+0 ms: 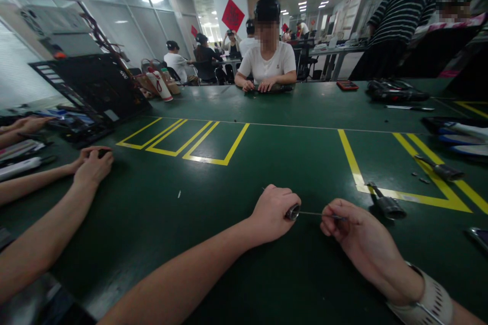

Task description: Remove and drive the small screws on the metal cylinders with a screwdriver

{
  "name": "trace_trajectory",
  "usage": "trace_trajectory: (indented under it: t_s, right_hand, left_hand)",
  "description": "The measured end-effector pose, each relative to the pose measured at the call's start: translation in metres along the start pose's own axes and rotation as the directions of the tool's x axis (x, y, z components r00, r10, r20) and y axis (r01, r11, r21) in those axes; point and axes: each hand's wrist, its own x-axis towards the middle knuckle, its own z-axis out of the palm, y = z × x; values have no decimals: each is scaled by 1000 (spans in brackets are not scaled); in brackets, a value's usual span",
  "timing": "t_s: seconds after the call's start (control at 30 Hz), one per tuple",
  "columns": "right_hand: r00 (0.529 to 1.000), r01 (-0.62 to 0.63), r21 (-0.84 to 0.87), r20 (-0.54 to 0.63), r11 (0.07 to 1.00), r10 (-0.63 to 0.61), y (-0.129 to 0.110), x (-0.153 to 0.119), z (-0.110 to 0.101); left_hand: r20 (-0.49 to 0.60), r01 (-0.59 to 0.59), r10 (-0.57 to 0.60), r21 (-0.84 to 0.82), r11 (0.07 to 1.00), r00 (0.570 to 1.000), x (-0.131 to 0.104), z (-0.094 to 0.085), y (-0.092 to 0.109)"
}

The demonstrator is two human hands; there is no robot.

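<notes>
A wide green tabletop [267,111], marked with yellow tape boxes, fills the scene, with a seated person in a white shirt [268,63] at 12 o'clock and an open black case [95,89] at 10 o'clock. A co-worker's forearms [46,223] rest on the surface at 9 o'clock. Near the bottom edge, the left hand [272,213] is closed around a small metal-ended cylinder [293,212], while the right hand [356,231] pinches the far end of a thin rod [314,214] between fingers [331,213] and thumb. The rod spans the gap between both hands, its left tip at the cylinder's mouth (whether already seated inside cannot be told). By appearance the work is midway: the pieces meet but look not fully joined. A second cylinder [389,206] lies at 3 o'clock, near the right hand, and a third tool [442,170] lies farther out.
</notes>
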Motion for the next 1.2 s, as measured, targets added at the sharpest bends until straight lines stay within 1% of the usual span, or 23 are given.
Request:
trace_trajectory:
  t_s: [0.2,0.4,0.5,0.57,0.63,0.73,0.83,1.0,1.07,1.2]
  right_hand:
    - [999,-28,21,-15,999,28,0,2,-2]
    - [997,-14,32,-74,999,16,-2,4,-4]
    - [993,48,-38,-107,998,-52,-3,5,-8]
    - [984,110,-140,-121,984,-127,-3,6,-10]
    - [974,158,-237,-121,959,-190,-2,7,-12]
    - [963,203,-320,-104,926,-247,1,7,-12]
    - [959,229,-365,-74,902,-273,6,7,-13]
    - [965,227,-413,-28,882,-261,11,7,-15]
    - [969,218,-421,-11,881,-245,12,7,-16]
    - [968,225,-421,-5,879,-250,12,6,-16]
  left_hand:
    - [0,47,-47,4,999,999,1,-2,-1]
    - [7,88,-88,0,996,996,2,-3,-3]
    - [-6,141,-141,-35,989,990,1,-3,-6]
    - [-14,176,-178,-84,981,984,1,-3,-7]
    - [-26,186,-191,-123,975,981,1,-3,-8]
    - [-62,150,-160,-147,978,985,1,-2,-8]
    - [-88,88,-103,-158,983,991,1,-1,-8]
    - [-70,-26,16,-149,988,997,0,1,-11]
    - [-59,-37,29,-144,989,998,0,2,-12]
    - [-51,-23,16,-140,990,999,0,3,-13]
